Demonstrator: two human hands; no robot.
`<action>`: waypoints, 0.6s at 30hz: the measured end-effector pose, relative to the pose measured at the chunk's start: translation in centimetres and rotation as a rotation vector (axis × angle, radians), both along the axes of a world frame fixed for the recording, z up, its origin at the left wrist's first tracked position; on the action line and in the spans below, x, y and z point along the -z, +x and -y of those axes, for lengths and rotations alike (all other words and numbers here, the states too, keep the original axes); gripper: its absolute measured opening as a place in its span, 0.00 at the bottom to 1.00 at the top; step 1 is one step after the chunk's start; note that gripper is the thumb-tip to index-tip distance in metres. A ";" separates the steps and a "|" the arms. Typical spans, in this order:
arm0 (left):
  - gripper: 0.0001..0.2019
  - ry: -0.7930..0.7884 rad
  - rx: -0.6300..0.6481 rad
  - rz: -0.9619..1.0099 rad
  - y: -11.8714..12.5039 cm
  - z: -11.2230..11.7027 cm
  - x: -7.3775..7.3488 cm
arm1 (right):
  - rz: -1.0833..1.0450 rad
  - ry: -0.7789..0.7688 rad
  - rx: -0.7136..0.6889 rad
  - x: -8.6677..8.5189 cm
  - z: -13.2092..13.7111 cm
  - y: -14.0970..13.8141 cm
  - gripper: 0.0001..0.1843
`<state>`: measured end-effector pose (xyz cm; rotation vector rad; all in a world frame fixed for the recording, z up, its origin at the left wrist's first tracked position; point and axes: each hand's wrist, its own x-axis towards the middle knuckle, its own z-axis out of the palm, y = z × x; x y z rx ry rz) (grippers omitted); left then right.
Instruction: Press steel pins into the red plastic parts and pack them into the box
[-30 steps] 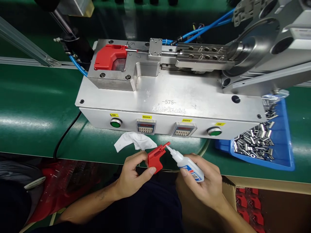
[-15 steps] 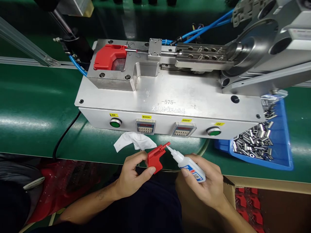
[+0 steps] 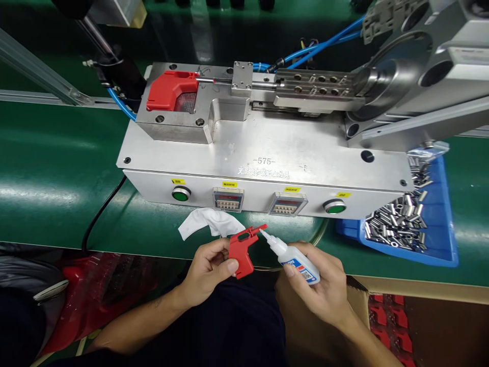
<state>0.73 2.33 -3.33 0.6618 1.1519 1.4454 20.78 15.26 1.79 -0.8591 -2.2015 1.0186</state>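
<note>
Pinched between the thumb and fingers of my left hand (image 3: 212, 272) is a red plastic pistol-shaped part (image 3: 241, 255), its thin stem pointing up and right. My right hand (image 3: 321, 280) is wrapped round a white glue bottle (image 3: 300, 262) with a blue and red label. The bottle's narrow nozzle points up-left, and its tip is at or very close to the base of the stem; whether they touch I cannot tell. A similar red part (image 3: 164, 90) sits in the metal fixture (image 3: 225, 109) of the machine, facing a metal rod.
The machine's white front panel (image 3: 198, 199) carries green buttons and small counters. A white cloth (image 3: 210, 221) lies before it. At the right stands a blue bin (image 3: 443, 214) of small metal tubes. Below it, a cardboard box (image 3: 420, 289) holds more red parts.
My left hand has turned the red part a little, showing more of its flat side and an opening. The bottle in my right hand has shifted slightly left.
</note>
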 end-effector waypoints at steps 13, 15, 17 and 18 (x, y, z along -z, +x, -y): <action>0.17 -0.121 0.113 0.552 -0.2 -0.9 -0.8 | -0.044 0.016 -0.058 0.2 -0.2 -0.4 0.03; 0.16 -0.119 0.142 0.624 -0.2 -0.9 -0.6 | -0.051 0.007 -0.058 0.2 -0.2 -0.3 0.04; 0.15 -0.113 0.155 0.659 -0.1 -1.0 -0.4 | -0.057 -0.002 -0.064 0.3 -0.2 -0.3 0.04; 0.15 -0.112 0.159 0.667 -0.1 -1.0 -0.4 | -0.058 -0.003 -0.064 0.3 -0.2 -0.2 0.03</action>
